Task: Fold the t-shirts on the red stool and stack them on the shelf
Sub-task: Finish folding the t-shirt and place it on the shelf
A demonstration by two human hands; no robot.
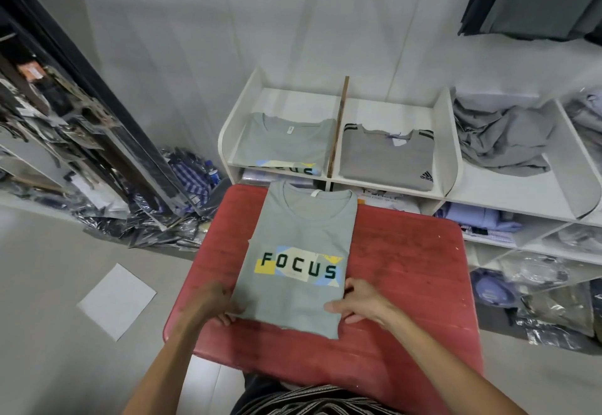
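**Folded FOCUS shirt on the stool, both hands at its near edge**

At the left of the frame a white sheet of paper (117, 300) lies on the floor. Just right of it your left hand (215, 300) sits at the lower left edge of the folded grey-green t-shirt (299, 242) — the picture is blurred there, so you cannot tell how tight that grip is. The shirt lies flat on the red stool (407, 268), collar toward the top of the frame, "FOCUS" facing up. Your right hand (361, 300) pinches the shirt's lower right edge, thumb on top. Above the stool, the white shelf (446, 141) holds a matching folded shirt (283, 144) in its left compartment, a grey striped shirt (387, 157) in the next, and — further right — a crumpled grey garment (501, 137).
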